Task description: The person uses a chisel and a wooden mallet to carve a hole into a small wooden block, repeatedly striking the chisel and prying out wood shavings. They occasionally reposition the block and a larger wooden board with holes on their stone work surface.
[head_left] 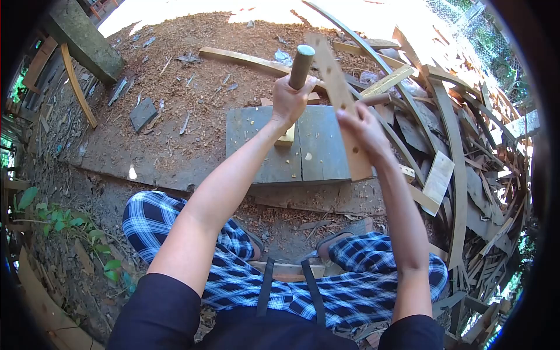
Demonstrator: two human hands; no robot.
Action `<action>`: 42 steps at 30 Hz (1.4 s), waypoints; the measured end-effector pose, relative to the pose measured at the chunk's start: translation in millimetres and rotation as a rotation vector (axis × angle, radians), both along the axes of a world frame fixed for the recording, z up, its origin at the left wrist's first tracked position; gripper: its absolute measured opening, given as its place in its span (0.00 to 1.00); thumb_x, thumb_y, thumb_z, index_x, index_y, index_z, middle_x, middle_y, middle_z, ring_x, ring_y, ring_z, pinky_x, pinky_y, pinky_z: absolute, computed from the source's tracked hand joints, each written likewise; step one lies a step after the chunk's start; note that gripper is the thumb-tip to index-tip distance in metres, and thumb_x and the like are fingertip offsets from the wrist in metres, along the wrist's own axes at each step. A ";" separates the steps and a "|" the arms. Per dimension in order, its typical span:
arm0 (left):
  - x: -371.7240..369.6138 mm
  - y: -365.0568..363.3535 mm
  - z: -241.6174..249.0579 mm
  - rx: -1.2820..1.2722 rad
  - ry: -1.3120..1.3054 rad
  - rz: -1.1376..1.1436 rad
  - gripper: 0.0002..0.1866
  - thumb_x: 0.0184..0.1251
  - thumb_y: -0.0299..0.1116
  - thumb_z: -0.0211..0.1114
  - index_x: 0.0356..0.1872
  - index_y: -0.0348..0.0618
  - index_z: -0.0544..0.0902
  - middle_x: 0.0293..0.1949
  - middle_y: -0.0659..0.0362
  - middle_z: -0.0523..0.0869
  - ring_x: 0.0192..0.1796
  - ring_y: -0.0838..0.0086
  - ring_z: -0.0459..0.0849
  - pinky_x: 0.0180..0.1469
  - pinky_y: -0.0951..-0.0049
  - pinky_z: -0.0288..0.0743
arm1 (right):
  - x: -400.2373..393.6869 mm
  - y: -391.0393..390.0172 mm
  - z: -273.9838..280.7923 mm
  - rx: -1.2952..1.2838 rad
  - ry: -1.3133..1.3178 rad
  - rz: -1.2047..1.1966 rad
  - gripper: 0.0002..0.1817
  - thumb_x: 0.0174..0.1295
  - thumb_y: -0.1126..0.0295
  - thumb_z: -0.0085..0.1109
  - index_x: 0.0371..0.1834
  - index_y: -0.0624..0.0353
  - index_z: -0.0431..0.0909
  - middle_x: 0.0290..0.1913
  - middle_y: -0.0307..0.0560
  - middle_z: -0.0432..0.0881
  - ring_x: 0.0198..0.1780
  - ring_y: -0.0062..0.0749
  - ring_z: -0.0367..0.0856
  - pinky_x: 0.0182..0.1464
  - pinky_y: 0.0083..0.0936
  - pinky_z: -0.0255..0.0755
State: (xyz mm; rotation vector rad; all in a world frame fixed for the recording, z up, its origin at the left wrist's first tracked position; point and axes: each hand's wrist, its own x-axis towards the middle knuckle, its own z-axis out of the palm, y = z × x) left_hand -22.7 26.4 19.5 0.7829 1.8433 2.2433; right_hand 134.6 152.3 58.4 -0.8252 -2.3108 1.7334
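My left hand (pixel 287 105) is closed around a thick round wooden handle (pixel 301 67) with a pale, flat top end. Whatever is at its lower end is hidden by the hand. Under my left wrist, a small yellowish wood block (pixel 285 137) rests on a grey wooden work block (pixel 262 157). My right hand (pixel 366 131) is closed on a long flat board (pixel 333 79) with several dark holes, tilted and slightly blurred over the work block's right side. A short round wooden piece (pixel 377 100) sticks out beside the board, just above my right fingers.
Scrap slats and offcuts pile up on the right, among them a pale drilled offcut (pixel 438 178). Behind the work block lies a long wooden strip (pixel 245 59) on shavings-covered ground. A concrete post (pixel 84 41) stands at upper left, with a dark flat piece (pixel 143 114) nearby.
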 end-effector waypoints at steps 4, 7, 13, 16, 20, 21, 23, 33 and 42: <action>-0.6 -1.3 -6.6 -0.080 0.023 0.004 0.14 0.63 0.35 0.72 0.22 0.38 0.82 0.17 0.67 0.79 0.23 0.85 0.73 0.27 0.75 0.67 | -1.1 -5.5 135.1 0.256 0.432 -0.003 0.34 0.65 0.52 0.64 0.68 0.58 0.67 0.39 0.46 0.83 0.35 0.29 0.85 0.31 0.25 0.80; 1.8 0.3 -1.1 -0.007 0.016 -0.024 0.16 0.66 0.34 0.71 0.18 0.46 0.78 0.17 0.71 0.74 0.20 0.89 0.69 0.22 0.80 0.60 | -29.8 -42.0 188.5 0.760 1.138 -0.038 0.30 0.69 0.65 0.53 0.73 0.62 0.59 0.47 0.57 0.80 0.36 0.30 0.84 0.30 0.19 0.81; 3.7 -1.6 -5.4 -0.062 0.055 -0.024 0.12 0.65 0.32 0.70 0.25 0.35 0.83 0.20 0.66 0.81 0.25 0.85 0.75 0.29 0.75 0.69 | -3.3 -39.2 119.4 1.087 0.079 0.226 0.42 0.62 0.47 0.62 0.76 0.54 0.61 0.44 0.60 0.83 0.47 0.44 0.84 0.50 0.39 0.76; 10.4 1.8 -2.1 0.025 0.063 0.007 0.16 0.66 0.32 0.69 0.18 0.46 0.77 0.17 0.70 0.75 0.21 0.88 0.70 0.23 0.80 0.61 | 6.3 -41.0 162.8 0.440 0.037 0.213 0.46 0.59 0.45 0.65 0.77 0.53 0.60 0.44 0.57 0.81 0.40 0.37 0.85 0.47 0.33 0.79; 4.9 -2.2 -6.9 -0.052 0.063 -0.027 0.16 0.66 0.33 0.70 0.19 0.45 0.78 0.17 0.70 0.75 0.22 0.88 0.70 0.24 0.80 0.61 | 6.1 -55.6 205.7 0.587 0.545 0.177 0.34 0.69 0.65 0.52 0.77 0.63 0.56 0.51 0.59 0.80 0.37 0.30 0.84 0.34 0.21 0.82; 4.5 -2.9 -7.3 -0.056 0.064 -0.029 0.16 0.66 0.33 0.70 0.19 0.45 0.78 0.17 0.70 0.75 0.22 0.88 0.70 0.24 0.80 0.61 | 2.6 -55.8 205.6 0.684 0.689 0.156 0.35 0.69 0.65 0.51 0.78 0.63 0.54 0.53 0.60 0.80 0.37 0.30 0.84 0.35 0.22 0.83; 5.6 -2.7 -5.5 -0.023 0.064 -0.045 0.16 0.66 0.33 0.70 0.19 0.45 0.78 0.17 0.70 0.75 0.21 0.88 0.70 0.24 0.80 0.61 | -1.8 -41.2 191.5 0.847 0.373 0.123 0.43 0.65 0.55 0.55 0.79 0.65 0.50 0.64 0.68 0.75 0.45 0.39 0.85 0.43 0.31 0.84; 6.9 -16.0 7.0 -0.076 0.085 -0.050 0.13 0.63 0.35 0.71 0.22 0.39 0.82 0.19 0.67 0.80 0.22 0.85 0.74 0.24 0.76 0.66 | 27.5 5.1 4.7 0.779 0.010 -0.032 0.42 0.61 0.46 0.57 0.79 0.45 0.56 0.53 0.69 0.83 0.52 0.61 0.85 0.58 0.47 0.76; -17.8 -52.7 20.8 -0.021 -0.297 -0.450 0.21 0.67 0.37 0.69 0.17 0.54 0.67 0.14 0.72 0.65 0.16 0.88 0.56 0.19 0.80 0.45 | 19.0 -10.6 -99.6 1.140 -0.446 0.017 0.51 0.54 0.57 0.69 0.81 0.46 0.49 0.73 0.55 0.64 0.76 0.47 0.58 0.71 0.44 0.58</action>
